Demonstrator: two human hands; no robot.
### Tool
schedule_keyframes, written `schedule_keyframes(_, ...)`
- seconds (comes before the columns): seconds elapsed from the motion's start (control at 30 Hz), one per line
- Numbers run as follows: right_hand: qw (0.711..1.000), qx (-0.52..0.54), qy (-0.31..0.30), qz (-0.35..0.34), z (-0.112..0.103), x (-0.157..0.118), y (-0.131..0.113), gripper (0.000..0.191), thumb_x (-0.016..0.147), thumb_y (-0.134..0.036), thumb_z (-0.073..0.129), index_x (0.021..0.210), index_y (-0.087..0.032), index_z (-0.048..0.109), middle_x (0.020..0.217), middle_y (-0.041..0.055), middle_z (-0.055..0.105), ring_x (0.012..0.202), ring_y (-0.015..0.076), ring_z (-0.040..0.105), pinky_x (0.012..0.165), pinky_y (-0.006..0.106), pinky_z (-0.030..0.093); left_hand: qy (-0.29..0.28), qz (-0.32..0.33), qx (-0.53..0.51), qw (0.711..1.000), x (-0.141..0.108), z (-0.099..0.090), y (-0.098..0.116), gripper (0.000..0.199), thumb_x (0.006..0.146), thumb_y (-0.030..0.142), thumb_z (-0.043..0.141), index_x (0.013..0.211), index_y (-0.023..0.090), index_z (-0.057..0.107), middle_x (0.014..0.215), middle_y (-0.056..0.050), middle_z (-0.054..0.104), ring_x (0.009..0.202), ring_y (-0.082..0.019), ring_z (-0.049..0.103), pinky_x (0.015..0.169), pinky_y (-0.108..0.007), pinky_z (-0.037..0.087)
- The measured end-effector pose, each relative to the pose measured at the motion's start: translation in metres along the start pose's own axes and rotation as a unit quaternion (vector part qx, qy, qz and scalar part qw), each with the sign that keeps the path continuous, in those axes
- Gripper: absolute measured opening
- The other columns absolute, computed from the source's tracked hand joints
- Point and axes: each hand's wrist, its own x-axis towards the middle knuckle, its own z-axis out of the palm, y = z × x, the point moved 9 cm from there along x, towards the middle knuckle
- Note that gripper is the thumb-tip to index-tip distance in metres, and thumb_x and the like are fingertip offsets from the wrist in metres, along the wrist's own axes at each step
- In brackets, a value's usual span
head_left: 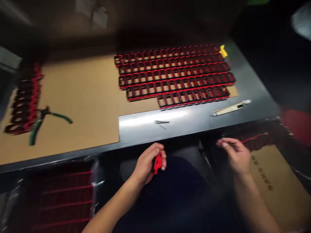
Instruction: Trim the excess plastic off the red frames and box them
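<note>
My left hand point(151, 162), in front of the table's near edge, is closed around a small red and black part point(157, 162). To the right, my right hand point(236, 155) has its thumb and fingers pinched together; whatever they hold, if anything, is too small to make out. It is beside a box with red and black parts point(257, 139) and a brown cardboard piece point(277, 181). On the table, rows of black and red frame-like parts point(170, 76) lie side by side on a cardboard sheet point(80, 97).
Green-handled pliers point(37, 127) lie at the left beside another row of parts point(24, 103). A pale knife-like tool point(229, 109) and a small metal piece point(161, 122) rest on the metal tabletop point(189, 121). A plastic-lined box point(65, 194) stands lower left; a yellow piece point(223, 51) is far right.
</note>
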Motion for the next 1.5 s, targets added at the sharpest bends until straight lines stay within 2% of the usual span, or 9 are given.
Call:
schedule_keyframes(0.03,0.988,0.004,-0.155,-0.015,0.05,-0.03,-0.017,0.026,0.078,-0.033,0.078,0.1,-0.021,0.073,0.087,0.0069,0.075,0.082,0.0237,0.072,0.079,0.039,0.06,0.01,0.01,-0.013,1.0,0.002,0.003,0.005,0.03,0.079,0.041,0.072,0.091,0.016,0.061,0.071,0.0,0.064,0.052,-0.013,0.061,0.051,-0.025,0.051)
schedule_keyframes(0.1,0.9,0.019,-0.433,-0.045,0.133,-0.103,-0.052,0.032,0.078,-0.028,0.08,0.109,-0.022,0.072,0.09,0.0064,0.076,0.08,0.0223,0.071,0.078,0.037,0.059,0.036,0.038,-0.031,0.998,0.004,0.006,0.013,0.031,0.08,0.043,0.072,0.092,0.015,0.062,0.074,-0.001,0.065,0.063,-0.014,0.066,0.06,-0.025,0.053)
schedule_keyframes(0.17,0.852,0.05,-0.519,-0.05,0.173,-0.144,-0.081,0.027,0.083,-0.028,0.076,0.109,-0.022,0.071,0.086,0.0035,0.076,0.073,0.0178,0.069,0.074,0.032,0.058,0.052,0.053,-0.042,0.996,0.0,0.006,0.017,0.034,0.08,0.045,0.072,0.093,0.015,0.063,0.078,-0.001,0.066,0.067,-0.013,0.065,0.062,-0.023,0.052)
schedule_keyframes(0.27,0.834,0.073,-0.546,-0.025,0.203,-0.16,-0.1,0.016,0.085,-0.032,0.075,0.095,-0.02,0.069,0.077,0.0003,0.071,0.066,0.0136,0.063,0.066,0.027,0.054,0.055,0.062,-0.057,0.995,-0.011,0.0,0.017,0.037,0.08,0.049,0.073,0.094,0.016,0.063,0.079,-0.001,0.065,0.065,-0.011,0.06,0.06,-0.022,0.05)
schedule_keyframes(0.53,0.795,0.077,-0.602,-0.027,0.22,-0.172,-0.115,0.017,0.082,-0.028,0.078,0.094,-0.02,0.069,0.074,-0.0011,0.069,0.066,0.0129,0.063,0.067,0.026,0.053,-0.026,0.143,-0.035,0.989,-0.036,-0.032,0.023,0.039,0.089,0.048,0.056,0.114,0.02,0.068,0.11,-0.01,0.071,0.096,-0.026,0.069,0.083,-0.04,0.058)
schedule_keyframes(0.67,0.793,0.083,-0.602,-0.046,0.22,-0.175,-0.116,0.018,0.082,-0.027,0.079,0.095,-0.019,0.069,0.074,-0.0012,0.069,0.067,0.0127,0.063,0.069,0.027,0.054,-0.113,0.177,0.12,0.97,-0.052,-0.033,0.03,0.065,0.078,0.027,0.062,0.142,0.025,0.053,0.128,-0.009,0.066,0.113,-0.03,0.066,0.1,-0.047,0.053)
schedule_keyframes(0.83,0.784,0.08,-0.612,-0.072,0.218,-0.175,-0.114,0.02,0.081,-0.022,0.079,0.097,-0.018,0.07,0.077,-0.0013,0.068,0.068,0.0114,0.062,0.069,0.024,0.053,-0.162,0.198,0.313,0.915,-0.061,-0.022,0.038,0.09,0.076,0.018,0.069,0.156,0.024,0.027,0.123,-0.008,0.065,0.107,-0.023,0.066,0.103,-0.043,0.05)
schedule_keyframes(1.1,0.77,0.066,-0.63,-0.077,0.219,-0.176,-0.123,0.021,0.081,-0.016,0.075,0.102,-0.018,0.07,0.082,0.0001,0.068,0.071,0.0115,0.061,0.071,0.025,0.053,-0.155,0.204,0.31,0.916,-0.058,-0.024,0.036,0.087,0.081,0.023,0.069,0.156,0.025,0.026,0.117,-0.007,0.063,0.098,-0.021,0.067,0.094,-0.039,0.055)
schedule_keyframes(1.5,0.708,0.168,-0.629,0.272,0.228,-0.178,-0.084,0.04,0.081,-0.047,0.077,0.097,-0.01,0.073,0.066,0.0044,0.074,0.043,0.0074,0.061,0.042,0.015,0.042,-0.111,0.283,0.511,0.804,-0.067,-0.026,0.024,0.103,0.079,0.012,0.06,0.161,0.026,-0.002,0.156,-0.016,0.042,0.141,-0.032,0.047,0.114,-0.051,0.044)
